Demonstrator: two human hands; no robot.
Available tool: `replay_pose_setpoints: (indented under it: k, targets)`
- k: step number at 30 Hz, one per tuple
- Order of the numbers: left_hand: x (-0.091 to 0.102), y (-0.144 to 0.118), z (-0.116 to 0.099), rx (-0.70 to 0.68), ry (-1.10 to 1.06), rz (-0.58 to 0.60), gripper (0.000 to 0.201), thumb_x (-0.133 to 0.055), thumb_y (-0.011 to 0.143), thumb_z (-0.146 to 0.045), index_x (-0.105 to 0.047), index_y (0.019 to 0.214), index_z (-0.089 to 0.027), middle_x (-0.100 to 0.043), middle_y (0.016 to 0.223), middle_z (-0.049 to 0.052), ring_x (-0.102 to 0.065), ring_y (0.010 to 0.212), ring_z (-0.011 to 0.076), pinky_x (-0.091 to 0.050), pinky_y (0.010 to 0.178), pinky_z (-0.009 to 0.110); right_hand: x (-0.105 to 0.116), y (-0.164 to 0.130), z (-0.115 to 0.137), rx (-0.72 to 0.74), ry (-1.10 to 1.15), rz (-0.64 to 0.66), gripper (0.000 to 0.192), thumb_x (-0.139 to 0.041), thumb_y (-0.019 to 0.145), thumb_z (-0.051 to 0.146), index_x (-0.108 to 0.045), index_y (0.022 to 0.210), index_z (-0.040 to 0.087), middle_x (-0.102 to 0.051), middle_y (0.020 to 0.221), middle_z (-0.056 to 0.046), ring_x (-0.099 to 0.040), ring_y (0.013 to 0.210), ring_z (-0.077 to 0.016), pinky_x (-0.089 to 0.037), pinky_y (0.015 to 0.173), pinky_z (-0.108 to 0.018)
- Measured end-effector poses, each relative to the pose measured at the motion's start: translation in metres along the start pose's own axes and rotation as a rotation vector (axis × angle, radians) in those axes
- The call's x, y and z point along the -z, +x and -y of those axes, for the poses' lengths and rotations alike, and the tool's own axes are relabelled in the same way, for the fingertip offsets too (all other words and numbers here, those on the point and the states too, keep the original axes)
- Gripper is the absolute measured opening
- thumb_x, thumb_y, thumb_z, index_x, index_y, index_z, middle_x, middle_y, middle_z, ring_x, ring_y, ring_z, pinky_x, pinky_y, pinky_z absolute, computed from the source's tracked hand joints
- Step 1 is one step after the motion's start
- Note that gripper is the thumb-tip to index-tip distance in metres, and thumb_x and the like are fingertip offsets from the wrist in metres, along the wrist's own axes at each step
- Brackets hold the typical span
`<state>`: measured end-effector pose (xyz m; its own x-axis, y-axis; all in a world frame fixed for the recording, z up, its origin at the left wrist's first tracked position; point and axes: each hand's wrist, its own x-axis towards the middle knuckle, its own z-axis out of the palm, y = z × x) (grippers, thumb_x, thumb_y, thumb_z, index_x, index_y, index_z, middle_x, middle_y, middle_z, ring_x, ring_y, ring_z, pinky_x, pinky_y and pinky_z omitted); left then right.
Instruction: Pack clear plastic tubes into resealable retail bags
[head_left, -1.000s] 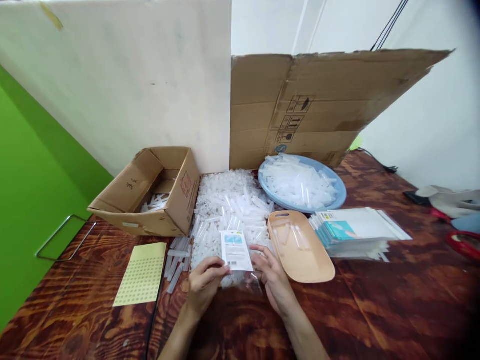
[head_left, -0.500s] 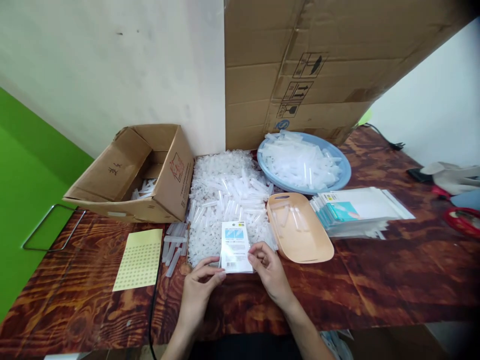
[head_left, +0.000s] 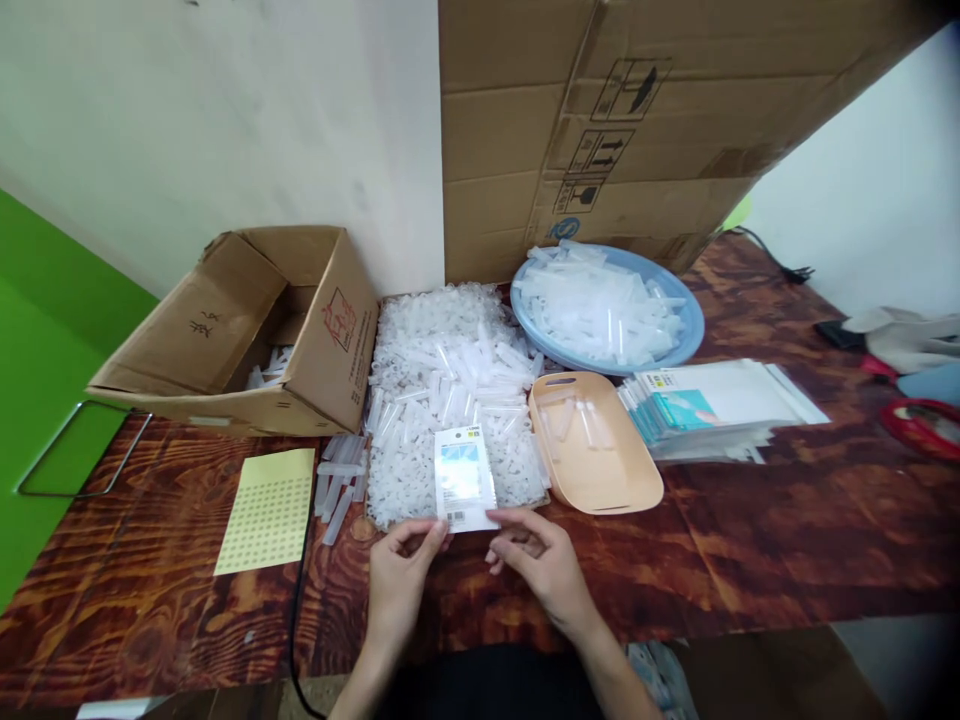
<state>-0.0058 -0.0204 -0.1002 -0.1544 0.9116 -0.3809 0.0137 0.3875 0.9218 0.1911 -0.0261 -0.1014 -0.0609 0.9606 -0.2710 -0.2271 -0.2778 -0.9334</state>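
Observation:
A small white plastic packet [head_left: 462,490] with a blue printed panel and a barcode leans over the near edge of a heap of clear plastic pieces [head_left: 442,370]. My left hand [head_left: 405,565] pinches its lower left corner between thumb and fingers. At the lower right corner is my right hand [head_left: 541,565], index fingertip at the packet's edge and the thumb apart below it. Beside the heap lies a tan tray [head_left: 600,480] holding a few clear plastic tubes [head_left: 577,420]. Left of the heap, several loose tubes [head_left: 341,480] rest on the wooden table.
An open cardboard box [head_left: 315,370] stands at left, with a yellow sticker sheet [head_left: 266,515] and a black cable [head_left: 298,620] before it. A blue basin [head_left: 696,330] full of tubes and a stack of packets [head_left: 697,410] are at right. A large carton [head_left: 510,150] stands behind.
The packet has tilted, and its panel now catches the light. My right hand has loosened from its right edge and slid down to the lower corner. The view has shifted slightly.

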Motion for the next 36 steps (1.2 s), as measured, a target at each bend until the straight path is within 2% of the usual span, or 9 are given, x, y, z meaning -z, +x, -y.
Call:
replay_pose_setpoints:
  k: [3, 6, 9, 12, 16, 20, 23, 29, 36]
  targets:
    - [-0.002, -0.002, 0.001, -0.023, 0.035, 0.004, 0.031, -0.08, 0.076, -0.046, -0.08, 0.08, -0.015, -0.078, 0.081, 0.009, -0.072, 0.076, 0.0245, -0.057, 0.075, 0.032, -0.013, 0.0, -0.008, 0.015, 0.026, -0.132, 0.027, -0.078, 0.082, 0.042, -0.072, 0.082, 0.016, -0.07, 0.06, -0.002, -0.066, 0.053, -0.0171, -0.057, 0.054, -0.028]
    - [-0.004, -0.005, 0.006, -0.022, 0.012, 0.037, 0.031, -0.079, 0.077, -0.047, -0.079, 0.076, -0.016, -0.078, 0.084, 0.01, -0.072, 0.079, 0.0249, -0.059, 0.075, 0.032, -0.02, -0.001, -0.018, 0.022, 0.046, -0.186, 0.029, -0.076, 0.085, 0.042, -0.068, 0.076, 0.016, -0.071, 0.062, -0.003, -0.067, 0.053, -0.0173, -0.058, 0.056, -0.028]
    - [0.003, -0.004, 0.012, 0.0, -0.042, 0.014, 0.033, -0.078, 0.077, -0.048, -0.078, 0.077, -0.015, -0.078, 0.085, 0.009, -0.072, 0.079, 0.0248, -0.06, 0.075, 0.033, -0.012, -0.002, -0.025, 0.035, 0.112, -0.278, 0.029, -0.076, 0.085, 0.043, -0.063, 0.077, 0.017, -0.072, 0.067, -0.004, -0.069, 0.054, -0.0183, -0.059, 0.054, -0.029]
    - [0.021, 0.0, 0.014, -0.002, -0.015, -0.118, 0.035, -0.079, 0.075, -0.05, -0.076, 0.08, -0.015, -0.077, 0.08, 0.007, -0.073, 0.072, 0.0237, -0.06, 0.073, 0.032, 0.005, -0.002, -0.024, 0.067, 0.144, -0.377, 0.031, -0.077, 0.084, 0.042, -0.06, 0.076, 0.018, -0.072, 0.071, -0.004, -0.066, 0.051, -0.0157, -0.056, 0.047, -0.026]
    - [0.035, 0.002, 0.007, -0.033, 0.084, -0.131, 0.032, -0.08, 0.075, -0.048, -0.077, 0.079, -0.016, -0.076, 0.075, 0.006, -0.073, 0.072, 0.0248, -0.059, 0.072, 0.031, 0.011, -0.009, -0.011, 0.003, 0.072, -0.197, 0.025, -0.075, 0.087, 0.038, -0.061, 0.082, 0.017, -0.071, 0.072, -0.003, -0.065, 0.051, -0.0142, -0.057, 0.046, -0.024]
    - [0.025, -0.002, 0.004, -0.047, 0.094, -0.097, 0.031, -0.076, 0.079, -0.048, -0.076, 0.078, -0.017, -0.076, 0.074, 0.006, -0.072, 0.072, 0.0238, -0.057, 0.072, 0.029, -0.014, -0.015, -0.008, -0.056, 0.123, -0.041, 0.027, -0.074, 0.088, 0.038, -0.06, 0.102, 0.02, -0.072, 0.082, -0.003, -0.068, 0.056, -0.0154, -0.06, 0.05, -0.027]
    - [0.017, -0.007, 0.005, -0.064, 0.139, -0.087, 0.032, -0.074, 0.082, -0.048, -0.075, 0.075, -0.017, -0.075, 0.072, 0.006, -0.07, 0.073, 0.0228, -0.055, 0.073, 0.028, -0.026, -0.01, -0.014, -0.059, 0.182, -0.04, 0.034, -0.078, 0.084, 0.038, -0.061, 0.107, 0.02, -0.071, 0.083, -0.002, -0.068, 0.053, -0.0146, -0.059, 0.047, -0.026]
    - [0.009, -0.014, 0.008, -0.079, 0.179, -0.057, 0.032, -0.07, 0.085, -0.047, -0.074, 0.073, -0.017, -0.075, 0.075, 0.005, -0.068, 0.077, 0.0223, -0.052, 0.076, 0.027, -0.023, 0.001, -0.019, -0.066, 0.121, -0.094, 0.032, -0.081, 0.079, 0.043, -0.064, 0.085, 0.016, -0.067, 0.054, 0.0, -0.064, 0.043, -0.0146, -0.057, 0.044, -0.024]
    - [0.009, -0.017, 0.011, -0.072, 0.148, -0.021, 0.031, -0.068, 0.087, -0.044, -0.073, 0.073, -0.017, -0.073, 0.075, 0.005, -0.067, 0.078, 0.0217, -0.052, 0.076, 0.026, -0.022, 0.001, -0.027, -0.099, 0.246, -0.144, 0.037, -0.074, 0.085, 0.051, -0.06, 0.081, 0.018, -0.067, 0.059, 0.0, -0.067, 0.047, -0.0155, -0.057, 0.044, -0.024]
